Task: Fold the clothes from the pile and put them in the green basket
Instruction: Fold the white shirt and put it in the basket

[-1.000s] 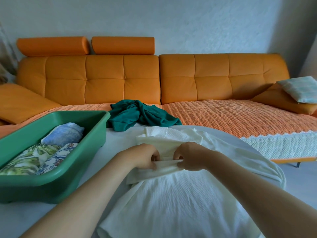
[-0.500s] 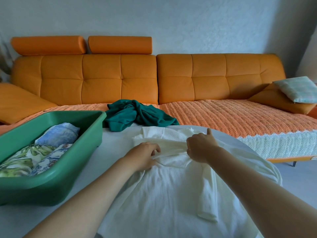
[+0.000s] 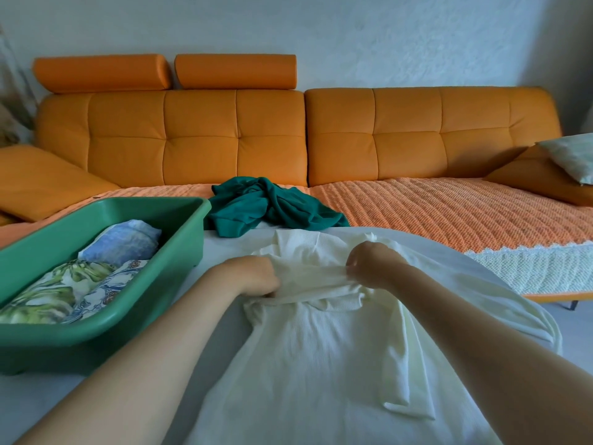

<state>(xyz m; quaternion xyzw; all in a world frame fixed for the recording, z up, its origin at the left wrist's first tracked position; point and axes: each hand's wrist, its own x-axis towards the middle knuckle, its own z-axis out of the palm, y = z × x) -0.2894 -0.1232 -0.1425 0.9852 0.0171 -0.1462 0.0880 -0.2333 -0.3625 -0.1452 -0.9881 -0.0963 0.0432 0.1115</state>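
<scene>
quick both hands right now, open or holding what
Left hand: closed, gripping the cream garment at its bunched edge.
Right hand: closed, pinching the same garment's fold.

Big orange tufted leather sofa [image 3: 237, 139] runs along a pale, rough-textured wall [image 3: 353, 36], with two bolster headrests [image 3: 101, 72] on the left half. An orange knitted throw [image 3: 449, 213] covers the seat. At the right end, a pale checked pillow [image 3: 574, 159] sits on an orange cushion [image 3: 526, 178]. There's a bit of grey floor [image 3: 571, 319] too, and the daylight is soft.
</scene>
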